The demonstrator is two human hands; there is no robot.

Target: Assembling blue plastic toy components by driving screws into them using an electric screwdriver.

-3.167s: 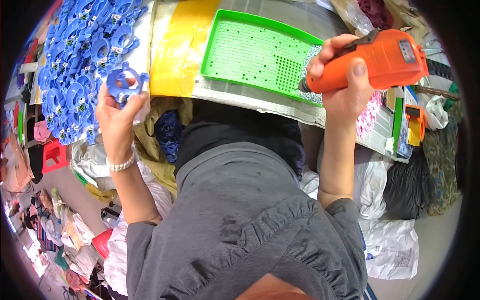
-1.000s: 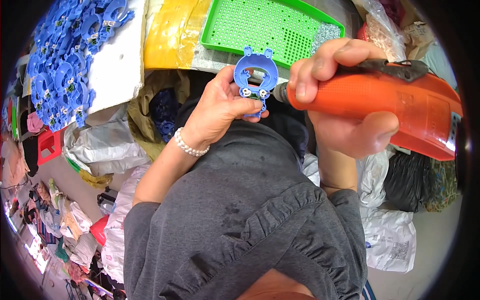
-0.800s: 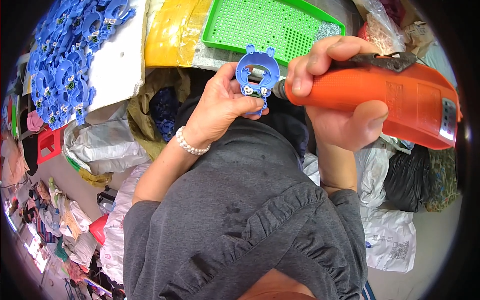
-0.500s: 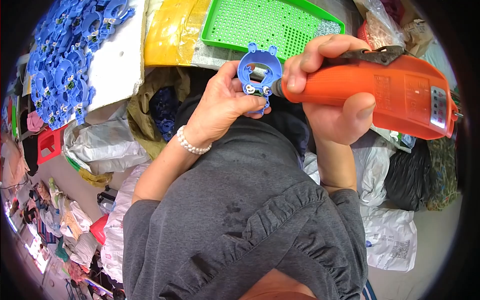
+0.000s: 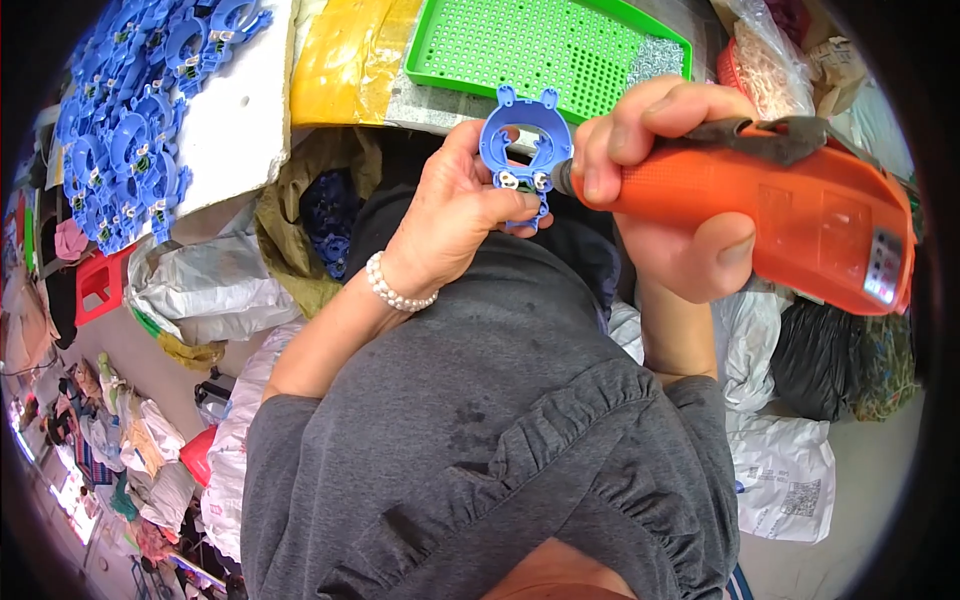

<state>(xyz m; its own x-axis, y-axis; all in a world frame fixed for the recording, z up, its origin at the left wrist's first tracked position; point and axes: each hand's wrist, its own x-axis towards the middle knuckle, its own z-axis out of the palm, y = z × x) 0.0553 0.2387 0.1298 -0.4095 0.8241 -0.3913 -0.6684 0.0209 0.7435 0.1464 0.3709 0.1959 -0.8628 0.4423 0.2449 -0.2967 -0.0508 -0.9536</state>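
Note:
My left hand (image 5: 465,200) pinches a blue ring-shaped plastic part (image 5: 525,150) by its lower end, thumb in front. Two small white pieces sit below the ring's opening, and two little lugs stick up from its top. Wrapped in my right hand (image 5: 665,190) is an orange electric screwdriver (image 5: 740,190), held nearly level. Its dark nose meets or almost meets the right side of the blue part, near the white pieces; the very tip is hidden. A dark strap runs over the tool's top.
Ahead lies a green perforated tray (image 5: 500,50) with small metal screws (image 5: 656,60) at its right end. A heap of similar blue parts (image 5: 125,130) covers a white board (image 5: 235,120) at far left. An open sack (image 5: 275,225) with blue parts stands below the bench; a red basket (image 5: 732,65) is at far right.
The rear end of the screwdriver has dipped with my right hand, so the tool tilts a little more. My left hand and the blue part have shifted slightly right.

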